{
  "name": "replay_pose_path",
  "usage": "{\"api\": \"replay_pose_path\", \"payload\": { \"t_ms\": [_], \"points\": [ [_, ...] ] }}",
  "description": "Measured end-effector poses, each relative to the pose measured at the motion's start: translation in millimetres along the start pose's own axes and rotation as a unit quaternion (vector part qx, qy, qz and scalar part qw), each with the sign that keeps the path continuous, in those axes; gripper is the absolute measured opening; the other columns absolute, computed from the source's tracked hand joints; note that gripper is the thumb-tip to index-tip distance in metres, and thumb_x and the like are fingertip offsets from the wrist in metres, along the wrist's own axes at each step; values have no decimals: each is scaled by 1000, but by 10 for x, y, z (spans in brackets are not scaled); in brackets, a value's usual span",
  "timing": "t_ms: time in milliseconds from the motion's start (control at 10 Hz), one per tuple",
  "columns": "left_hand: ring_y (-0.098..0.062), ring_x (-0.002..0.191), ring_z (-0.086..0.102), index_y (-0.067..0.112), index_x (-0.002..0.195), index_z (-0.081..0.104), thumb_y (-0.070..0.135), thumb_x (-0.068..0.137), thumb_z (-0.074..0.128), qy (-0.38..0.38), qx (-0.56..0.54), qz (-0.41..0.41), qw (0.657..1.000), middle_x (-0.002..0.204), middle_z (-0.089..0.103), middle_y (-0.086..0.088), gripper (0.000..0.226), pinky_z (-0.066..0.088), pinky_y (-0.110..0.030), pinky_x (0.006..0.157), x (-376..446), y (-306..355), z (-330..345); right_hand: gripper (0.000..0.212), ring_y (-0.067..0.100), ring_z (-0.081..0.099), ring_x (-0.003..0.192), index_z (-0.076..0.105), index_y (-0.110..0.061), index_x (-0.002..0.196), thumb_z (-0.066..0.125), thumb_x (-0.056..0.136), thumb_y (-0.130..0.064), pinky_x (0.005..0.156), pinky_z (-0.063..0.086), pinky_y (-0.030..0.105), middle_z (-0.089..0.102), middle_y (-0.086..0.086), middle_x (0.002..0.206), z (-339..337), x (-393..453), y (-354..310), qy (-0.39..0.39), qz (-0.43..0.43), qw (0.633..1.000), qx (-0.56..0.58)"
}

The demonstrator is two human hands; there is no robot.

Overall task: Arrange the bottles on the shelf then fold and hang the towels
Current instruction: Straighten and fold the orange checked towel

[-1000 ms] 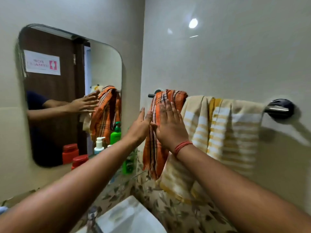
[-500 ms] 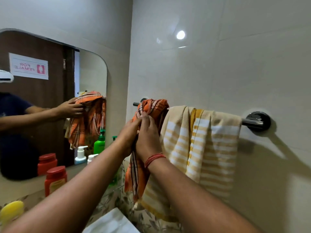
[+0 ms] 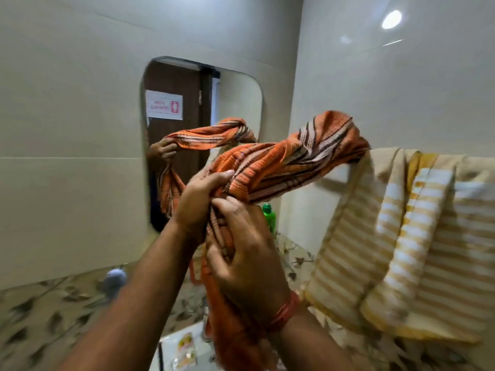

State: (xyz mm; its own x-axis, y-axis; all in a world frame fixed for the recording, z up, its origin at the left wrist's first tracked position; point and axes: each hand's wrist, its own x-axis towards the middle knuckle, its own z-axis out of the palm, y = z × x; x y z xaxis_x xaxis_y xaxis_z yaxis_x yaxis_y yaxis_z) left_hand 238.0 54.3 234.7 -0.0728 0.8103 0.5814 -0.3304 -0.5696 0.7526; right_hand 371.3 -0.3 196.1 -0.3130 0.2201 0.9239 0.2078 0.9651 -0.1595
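An orange striped towel (image 3: 289, 162) stretches from the left end of the wall rail down toward me, bunched and twisted. My left hand (image 3: 198, 199) grips the bunched cloth from the left. Just below it, my right hand (image 3: 246, 253), with a red thread on the wrist, holds the hanging part of the same towel, whose tail drops past my wrist. A yellow and white striped towel (image 3: 407, 236) hangs over the rail to the right. The top of a green bottle (image 3: 268, 214) shows behind my hands. The rail itself is hidden under the towels.
A mirror (image 3: 187, 116) on the left wall reflects the towel and a hand. Floral tiles (image 3: 48, 317) run along the lower wall. A white basin edge (image 3: 182, 349) shows at the bottom, below my arms.
Both hands have pulled the orange towel off its hanging position, down and to the left away from the rail. The view has swung left and the red bottles are out of sight.
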Motion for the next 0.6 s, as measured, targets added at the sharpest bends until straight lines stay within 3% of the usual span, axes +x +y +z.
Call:
{"api": "replay_pose_path", "payload": {
  "t_ms": [100, 200, 300, 400, 500, 600],
  "points": [
    [-19, 88, 74, 11, 93, 80, 10, 79, 57, 54, -17, 46, 997, 94, 78, -8, 27, 60, -29, 82, -343, 341, -165, 33, 16, 59, 116, 63, -7, 123, 63, 90, -9, 103, 45, 33, 66, 4, 123, 208, -19, -60, 17, 27, 999, 43],
    [-14, 68, 73, 11, 77, 80, 14, 80, 51, 72, -5, 49, 996, 75, 76, -5, 30, 60, -25, 67, -580, 573, -254, 26, 18, 64, 105, 67, -4, 115, 60, 91, 1, 91, 51, 38, 69, 7, 110, 328, 39, -205, 97, 18, 993, 62],
    [-12, 72, 73, 5, 91, 74, 6, 96, 41, 86, 62, 40, 994, 79, 77, -6, 34, 58, -23, 68, -805, 718, -233, 28, 22, 58, 108, 67, -5, 117, 63, 89, 1, 94, 49, 40, 63, 9, 110, 315, 97, -324, 128, -11, 992, -5],
    [-11, 70, 73, 5, 93, 70, 9, 103, 40, 117, 130, 12, 984, 78, 77, -5, 32, 57, -22, 66, -998, 761, -230, 38, 23, 46, 114, 62, -15, 129, 65, 91, -19, 96, 46, 40, 51, 6, 123, 203, 55, -396, 80, -25, 991, -102],
    [-14, 78, 72, 11, 91, 77, 19, 99, 46, 121, 182, -25, 975, 86, 77, -6, 33, 58, -26, 75, -1171, 829, -189, 45, 19, 40, 123, 60, -25, 130, 63, 90, -45, 103, 43, 39, 45, -1, 131, -8, 47, -290, -2, -11, 995, -99],
    [-18, 84, 70, 10, 98, 74, 21, 104, 40, 115, 242, -64, 961, 92, 75, -9, 36, 58, -30, 79, -1258, 790, -61, 31, 8, 54, 104, 67, -22, 113, 68, 87, -38, 92, 48, 23, 57, -6, 112, -138, 44, -132, -68, 27, 994, 87]
  ]
}}
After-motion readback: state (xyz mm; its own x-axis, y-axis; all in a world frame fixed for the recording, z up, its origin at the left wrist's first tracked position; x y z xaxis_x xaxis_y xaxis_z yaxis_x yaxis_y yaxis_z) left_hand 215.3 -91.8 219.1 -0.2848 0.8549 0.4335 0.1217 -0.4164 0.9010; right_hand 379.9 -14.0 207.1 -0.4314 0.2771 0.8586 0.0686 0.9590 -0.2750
